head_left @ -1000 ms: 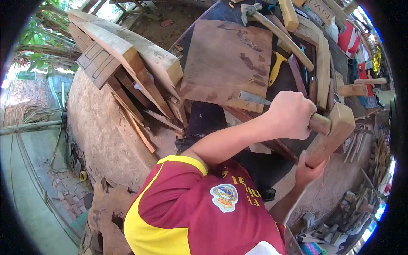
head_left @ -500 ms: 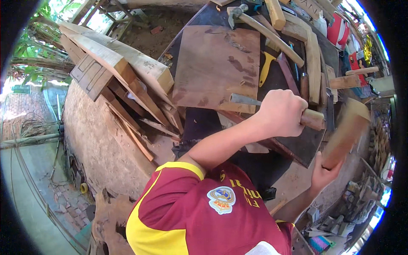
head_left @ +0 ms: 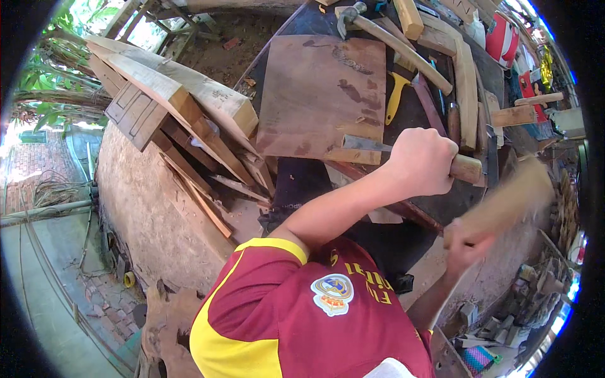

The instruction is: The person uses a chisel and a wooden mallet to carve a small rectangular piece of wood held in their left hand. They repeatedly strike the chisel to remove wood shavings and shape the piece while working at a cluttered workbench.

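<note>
My left hand [head_left: 422,162] is closed around a chisel [head_left: 467,169]; its wooden handle sticks out to the right of the fist. The chisel's metal blade [head_left: 365,144] points left, over the near right corner of a flat brown wooden board [head_left: 315,94]. Carved marks and small chips show on the board. My right hand [head_left: 465,247] grips the lower end of a thick wooden mallet [head_left: 513,203], blurred by motion. The mallet slants up to the right, apart from the chisel's handle end.
On the dark tabletop [head_left: 444,208] right of the board lie a claw hammer [head_left: 403,53], a yellow-handled brush [head_left: 396,101] and wooden pieces [head_left: 466,94]. Long timber beams [head_left: 214,101] lean at the left. Wood offcuts [head_left: 507,321] lie on the ground at lower right.
My right hand has moved left and slightly down, and the mallet now slants further over to the right. My left hand and the chisel have hardly moved.
</note>
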The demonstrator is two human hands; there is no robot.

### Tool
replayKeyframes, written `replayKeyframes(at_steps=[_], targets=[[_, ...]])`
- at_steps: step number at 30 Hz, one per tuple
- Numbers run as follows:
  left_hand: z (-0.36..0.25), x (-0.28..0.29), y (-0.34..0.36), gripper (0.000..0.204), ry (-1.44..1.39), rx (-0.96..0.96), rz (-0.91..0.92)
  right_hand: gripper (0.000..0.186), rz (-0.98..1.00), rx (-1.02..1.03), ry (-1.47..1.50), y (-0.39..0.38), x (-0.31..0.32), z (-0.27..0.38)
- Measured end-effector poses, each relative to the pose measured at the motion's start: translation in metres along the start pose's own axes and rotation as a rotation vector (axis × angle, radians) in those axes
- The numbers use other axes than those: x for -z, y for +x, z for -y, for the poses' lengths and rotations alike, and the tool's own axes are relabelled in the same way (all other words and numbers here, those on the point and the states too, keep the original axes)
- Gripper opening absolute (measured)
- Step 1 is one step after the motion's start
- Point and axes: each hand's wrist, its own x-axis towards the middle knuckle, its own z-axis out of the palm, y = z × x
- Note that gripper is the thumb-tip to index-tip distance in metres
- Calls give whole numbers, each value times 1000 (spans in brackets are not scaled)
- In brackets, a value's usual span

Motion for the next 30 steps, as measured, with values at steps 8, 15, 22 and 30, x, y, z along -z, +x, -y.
replayKeyframes(at_steps=[8,15,22,30], targets=[[3,-3,0,16,8,-37,-21,67,-86,-134,105,2,17,0],[2,-5,-5,16,51,-28,58,62,33,-98,-30,-7,32,-3],[3,-6,-2,14,5,-55,-48,62,65,-237,170,-15,11,2],[3,-3,-3,14,1,-72,-48,62,-249,-333,452,-17,-12,19]])
